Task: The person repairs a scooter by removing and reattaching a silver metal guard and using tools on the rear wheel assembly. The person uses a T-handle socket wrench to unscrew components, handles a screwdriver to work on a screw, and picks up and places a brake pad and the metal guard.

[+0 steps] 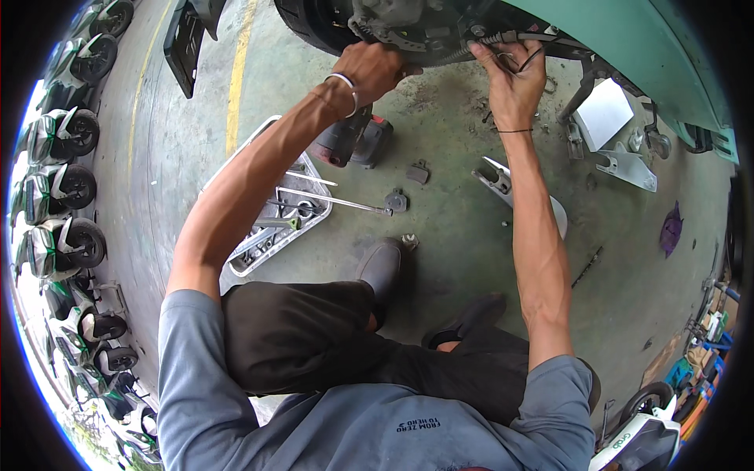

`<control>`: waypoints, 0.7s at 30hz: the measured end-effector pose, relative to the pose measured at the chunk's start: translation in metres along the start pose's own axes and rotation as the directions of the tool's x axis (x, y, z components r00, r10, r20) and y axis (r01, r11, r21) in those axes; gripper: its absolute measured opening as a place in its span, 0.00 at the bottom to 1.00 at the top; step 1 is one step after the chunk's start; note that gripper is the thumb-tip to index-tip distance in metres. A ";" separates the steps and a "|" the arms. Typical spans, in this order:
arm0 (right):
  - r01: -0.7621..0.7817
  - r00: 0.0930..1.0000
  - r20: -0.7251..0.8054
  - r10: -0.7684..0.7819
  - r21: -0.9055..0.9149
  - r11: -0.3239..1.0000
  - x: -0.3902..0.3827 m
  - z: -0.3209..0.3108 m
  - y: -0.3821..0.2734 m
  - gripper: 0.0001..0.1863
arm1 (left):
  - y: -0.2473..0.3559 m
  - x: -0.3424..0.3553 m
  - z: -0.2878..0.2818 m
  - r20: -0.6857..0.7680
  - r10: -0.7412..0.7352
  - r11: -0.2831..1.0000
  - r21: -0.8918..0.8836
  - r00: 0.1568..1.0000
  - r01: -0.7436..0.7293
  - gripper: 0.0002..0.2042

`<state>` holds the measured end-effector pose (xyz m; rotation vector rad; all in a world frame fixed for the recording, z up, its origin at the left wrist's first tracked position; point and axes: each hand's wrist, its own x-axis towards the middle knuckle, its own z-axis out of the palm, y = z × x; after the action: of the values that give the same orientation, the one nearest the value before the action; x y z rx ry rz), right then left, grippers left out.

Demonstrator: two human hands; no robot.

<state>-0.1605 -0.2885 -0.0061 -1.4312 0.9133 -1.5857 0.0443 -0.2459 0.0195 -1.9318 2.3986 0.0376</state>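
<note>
My left hand (371,69) is closed beside the wheel (310,23) and the brake parts under a vehicle; its fingertips are hidden, so what they hold does not show. To the right, my right hand (518,74) pinches a thin black cable (532,56), with thumb and fingers close to a spring-wrapped cable (495,38) along the underside. Beneath my left wrist a cordless power tool (345,137) with a red and black battery rests on the floor. Two brake pads (419,171) lie on the floor between my arms.
An open tool tray (271,255) with wrenches and sockets sits left. A light green body panel (628,47) overhangs at upper right. White panels (603,114) and a purple cloth (671,229) lie on the right. Several parked scooters (71,184) line the left edge.
</note>
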 end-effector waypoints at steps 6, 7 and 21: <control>-0.023 1.000 -0.014 0.023 -0.036 0.999 0.002 0.003 -0.001 0.28 | -0.005 -0.008 0.014 -0.160 -0.043 0.986 -0.165 0.986 0.016 0.23; -0.027 0.999 -0.023 0.027 -0.010 1.000 0.001 0.004 -0.001 0.27 | -0.008 -0.008 0.022 -0.212 -0.043 0.980 -0.197 0.976 0.000 0.23; -0.102 0.993 -0.049 0.106 0.086 0.991 -0.004 0.010 0.002 0.24 | 0.001 0.014 0.016 0.038 -0.195 0.933 -0.300 0.980 0.197 0.14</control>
<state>-0.1499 -0.2858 -0.0090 -1.2693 0.9269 -1.5721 0.0410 -0.2587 0.0025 -2.2846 2.2923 0.4262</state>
